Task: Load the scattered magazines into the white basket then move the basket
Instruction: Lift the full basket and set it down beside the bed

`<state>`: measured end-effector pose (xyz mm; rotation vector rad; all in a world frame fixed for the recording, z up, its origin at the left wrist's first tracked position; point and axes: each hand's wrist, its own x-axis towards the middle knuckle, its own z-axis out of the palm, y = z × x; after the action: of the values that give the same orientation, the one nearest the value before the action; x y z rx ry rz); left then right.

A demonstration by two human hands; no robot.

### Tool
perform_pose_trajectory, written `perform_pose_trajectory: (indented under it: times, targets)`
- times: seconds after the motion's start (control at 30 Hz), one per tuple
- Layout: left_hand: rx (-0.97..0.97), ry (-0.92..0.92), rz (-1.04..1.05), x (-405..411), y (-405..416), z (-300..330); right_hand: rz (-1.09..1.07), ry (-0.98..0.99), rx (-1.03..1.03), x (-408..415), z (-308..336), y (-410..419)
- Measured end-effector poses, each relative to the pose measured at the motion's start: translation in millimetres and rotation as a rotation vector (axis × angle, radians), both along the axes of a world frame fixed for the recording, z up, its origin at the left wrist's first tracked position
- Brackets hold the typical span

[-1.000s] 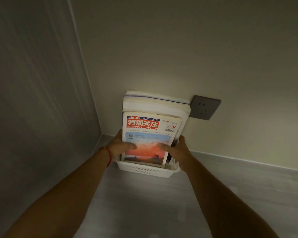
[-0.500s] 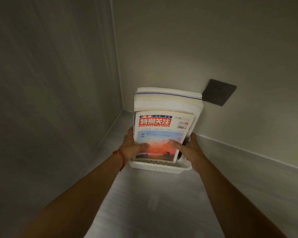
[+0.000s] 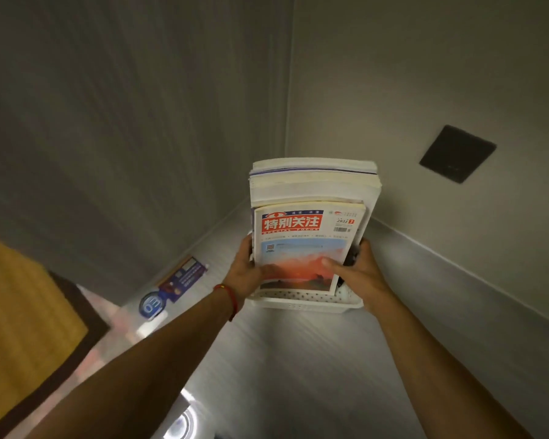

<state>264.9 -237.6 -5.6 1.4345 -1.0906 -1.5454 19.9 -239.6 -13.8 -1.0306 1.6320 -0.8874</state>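
White basket (image 3: pixel 311 301) held up in the air, near the room corner, well above the floor (image 3: pixel 298 359). Left hand (image 3: pixel 246 274) and right hand (image 3: pixel 360 274) clamped on its sides, thumbs pressing the front magazine (image 3: pixel 301 248). Magazines (image 3: pixel 314 185) standing upright inside.

- Both forearms are bare to the frame's bottom edge, with no sleeves in view.
- A thin red string bracelet (image 3: pixel 229 298) circles the left wrist.
- The left hand (image 3: pixel 247 271) and right hand (image 3: pixel 360 273) are bare: ungloved, fingers plain.
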Motion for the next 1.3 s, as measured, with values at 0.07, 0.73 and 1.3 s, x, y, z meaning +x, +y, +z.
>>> perform_pose_trajectory:
  times: [0.07, 0.73, 1.3]
  targets:
    - [0.020, 0.002, 0.054, 7, 18, 2, 0.055, 0.026, 0.006, 4, -5, 1]
    - [-0.031, -0.009, 0.627, 97, 132, -8, 0.510, -0.010, 0.009, 139, -2, -14]
    - [-0.068, 0.049, 0.802, 138, 126, -7, 0.776, 0.037, 0.037, 225, 11, -71]
